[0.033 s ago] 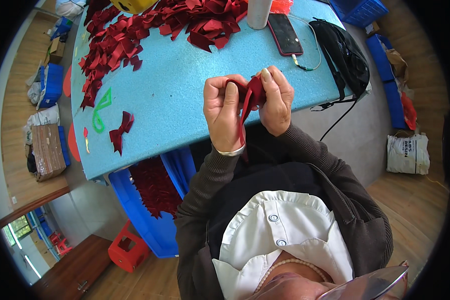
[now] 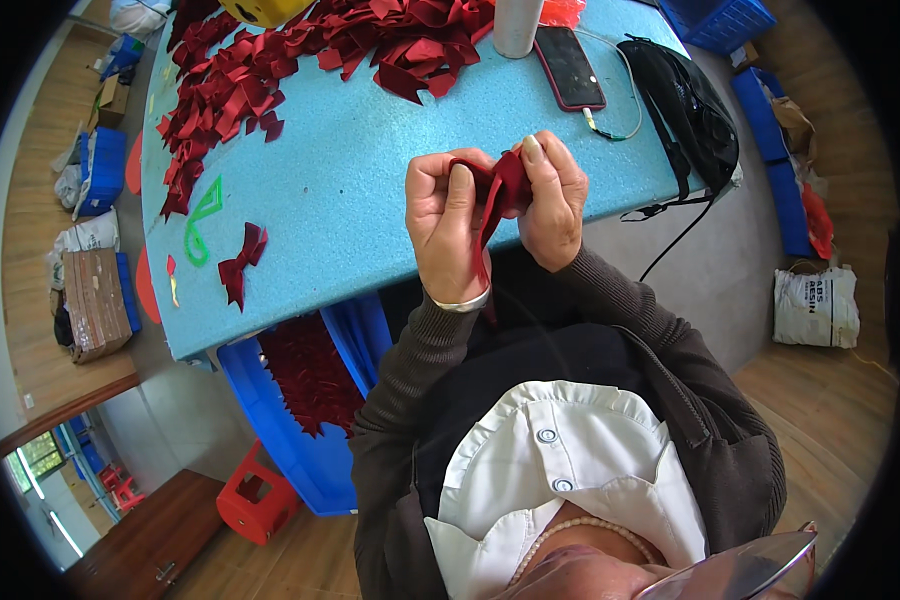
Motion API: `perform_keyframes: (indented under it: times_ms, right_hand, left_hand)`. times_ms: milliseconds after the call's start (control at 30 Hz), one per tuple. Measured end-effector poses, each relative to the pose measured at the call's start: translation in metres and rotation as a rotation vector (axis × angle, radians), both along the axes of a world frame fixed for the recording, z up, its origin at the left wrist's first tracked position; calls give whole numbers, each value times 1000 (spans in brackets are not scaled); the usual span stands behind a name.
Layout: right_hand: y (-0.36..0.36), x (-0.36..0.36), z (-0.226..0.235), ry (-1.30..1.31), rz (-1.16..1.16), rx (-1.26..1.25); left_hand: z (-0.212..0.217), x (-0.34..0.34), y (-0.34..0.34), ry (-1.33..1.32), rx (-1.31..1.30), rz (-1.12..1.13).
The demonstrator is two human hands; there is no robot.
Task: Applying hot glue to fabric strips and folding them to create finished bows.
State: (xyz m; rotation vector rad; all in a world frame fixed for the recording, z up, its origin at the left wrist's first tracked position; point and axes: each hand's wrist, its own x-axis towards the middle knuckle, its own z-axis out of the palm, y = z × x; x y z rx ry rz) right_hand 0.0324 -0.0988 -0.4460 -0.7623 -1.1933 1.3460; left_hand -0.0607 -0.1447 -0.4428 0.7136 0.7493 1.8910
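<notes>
Both my hands are raised together over the near edge of the blue table (image 2: 350,170). A dark red ribbon strip (image 2: 500,185) is pinched between them, folded at the top, with its tail hanging down past my left wrist. My left hand (image 2: 448,228), with a silver bangle on the wrist, grips the ribbon's left side. My right hand (image 2: 558,200) grips its right side with the thumb on top. A finished red bow (image 2: 242,262) lies on the table to the left. A heap of cut red ribbon pieces (image 2: 300,50) covers the far side.
A phone (image 2: 568,68) on a cable, a white cylinder (image 2: 518,25) and a black bag (image 2: 695,110) sit at the table's right end. A green cut-out (image 2: 202,220) lies near the bow. Under the table stands a blue bin (image 2: 270,430) of red bows, beside a red stool (image 2: 255,505).
</notes>
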Motion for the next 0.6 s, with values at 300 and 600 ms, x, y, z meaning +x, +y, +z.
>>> perform_keyframes:
  times_ms: [300, 600]
  right_hand:
    - [-4, -1, 13, -78, 39, 54]
    - [-2, -2, 8, -157, -37, 130]
  left_hand:
    - [0, 2, 2, -163, 83, -26]
    - [11, -2, -6, -16, -77, -31]
